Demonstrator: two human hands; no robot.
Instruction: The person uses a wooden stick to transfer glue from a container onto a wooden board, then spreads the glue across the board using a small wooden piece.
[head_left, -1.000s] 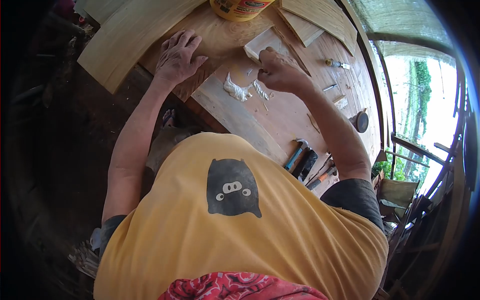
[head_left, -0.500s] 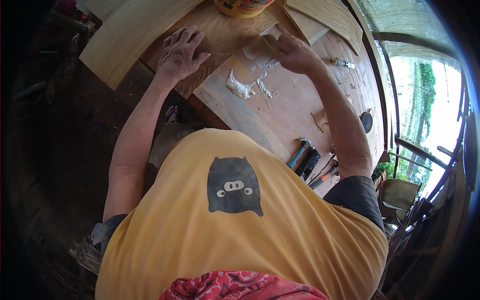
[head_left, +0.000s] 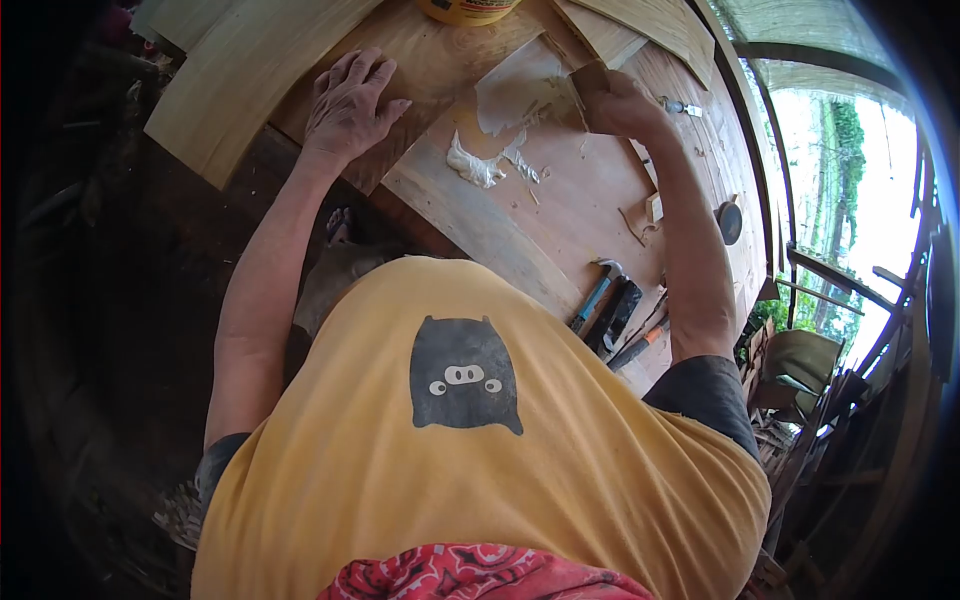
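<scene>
My left hand (head_left: 350,108) lies with its fingers spread on a brown wooden board (head_left: 425,60), holding nothing. Further right, my right hand (head_left: 628,108) grips a flat brown piece (head_left: 590,88), its edge low over the work surface (head_left: 560,200). Between the hands is a pale, whitish smeared patch (head_left: 515,85) with a straight-edged outline. Nearer to me sits a lump of white paste (head_left: 472,163), with a thinner streak of paste (head_left: 520,158) beside it.
A yellow tub (head_left: 468,10) stands at the top edge. Pale boards lie at the upper left (head_left: 235,80) and upper right (head_left: 660,30). A hammer (head_left: 597,292) and other tools lie at the near right, with a round dark object (head_left: 729,222) beyond my right forearm.
My right hand has moved right across the pale patch with the brown piece, uncovering more of the patch. My left hand stays on the board. The view has shifted slightly.
</scene>
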